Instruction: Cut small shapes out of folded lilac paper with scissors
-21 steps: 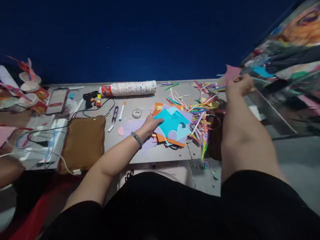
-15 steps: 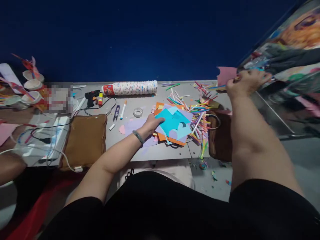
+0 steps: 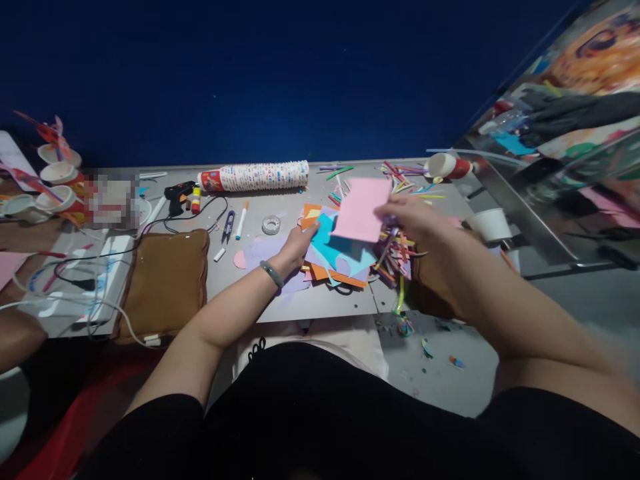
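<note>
Pinched in my right hand (image 3: 407, 215) is a sheet of pink paper (image 3: 363, 210), held over a pile of coloured paper. My left hand (image 3: 299, 245) grips the left edge of that pile, whose top sheet is blue paper (image 3: 325, 241) with cut-out curves. Orange paper (image 3: 345, 275) sticks out beneath it. Lilac paper (image 3: 263, 257) lies flat to the left, under my left wrist. Right of the pile is a heap of coloured pipe cleaners (image 3: 403, 257), partly hidden by my right hand.
A long stack of paper cups (image 3: 265, 177) lies at the back. Left of the pile are a roll of tape (image 3: 271, 225), a marker (image 3: 243, 220), thread snips (image 3: 228, 227), a glue gun (image 3: 177, 197) and a brown cushion (image 3: 165, 283). Cups (image 3: 450, 167) stand right. Another person's arm (image 3: 20, 337) shows far left.
My right hand has come in from the far right with the pink paper, bringing it over the pile. Two cups at the right now show. My left hand stays on the pile.
</note>
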Demonstrator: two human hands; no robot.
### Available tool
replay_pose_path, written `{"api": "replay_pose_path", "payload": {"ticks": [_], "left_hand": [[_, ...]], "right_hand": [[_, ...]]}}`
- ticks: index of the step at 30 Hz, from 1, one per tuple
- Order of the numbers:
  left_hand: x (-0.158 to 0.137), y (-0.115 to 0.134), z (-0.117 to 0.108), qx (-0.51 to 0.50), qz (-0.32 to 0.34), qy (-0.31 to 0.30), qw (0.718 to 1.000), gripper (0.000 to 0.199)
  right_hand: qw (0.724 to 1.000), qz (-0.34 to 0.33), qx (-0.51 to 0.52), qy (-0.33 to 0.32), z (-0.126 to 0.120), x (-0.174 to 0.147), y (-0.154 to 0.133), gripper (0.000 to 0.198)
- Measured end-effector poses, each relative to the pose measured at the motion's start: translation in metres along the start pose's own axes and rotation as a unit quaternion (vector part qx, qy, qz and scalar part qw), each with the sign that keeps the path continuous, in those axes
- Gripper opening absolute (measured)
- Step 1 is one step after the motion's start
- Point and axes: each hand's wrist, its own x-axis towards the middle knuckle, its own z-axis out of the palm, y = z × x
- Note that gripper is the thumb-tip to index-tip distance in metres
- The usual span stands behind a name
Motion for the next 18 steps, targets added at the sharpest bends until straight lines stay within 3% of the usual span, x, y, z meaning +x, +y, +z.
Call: {"api": "replay_pose_path", "payload": {"ticks": [3,5,7,9,11,12,14,18], "left_hand": [[-0.001,-0.002,0.000,-0.010,0.012,-0.018,1.000,0.044],[-0.002,-0.003,-0.003,0.022,0.034,-0.023,0.999,0.045],[-0.004,-0.004,-0.006,0.049,0.045,-0.013,0.998,0.046],[-0.005,-0.004,-0.008,0.061,0.041,-0.001,0.997,0.041],[-0.007,-0.002,-0.007,0.063,0.031,0.006,0.998,0.036],[-0.008,-0.001,-0.006,0.061,0.025,0.007,0.998,0.034],[-0.011,0.002,-0.003,0.057,0.014,0.011,0.998,0.033],[-0.014,0.006,-0.001,0.064,-0.007,0.014,0.998,0.033]], "right_hand": [[0.992,0.016,-0.017,-0.122,0.031,-0.026,0.001,0.032],[0.986,0.004,-0.062,-0.151,0.031,-0.023,-0.005,0.045],[0.988,-0.005,-0.101,-0.114,0.013,-0.001,-0.011,0.049],[0.981,-0.030,-0.189,0.010,-0.018,0.034,-0.012,0.047],[0.907,-0.020,-0.384,0.170,-0.054,0.076,-0.003,0.037],[0.865,0.008,-0.464,0.192,-0.072,0.096,0.005,0.035],[0.806,0.074,-0.569,0.143,-0.101,0.132,0.024,0.042],[0.779,0.164,-0.594,0.117,-0.136,0.185,0.061,0.052]]}}
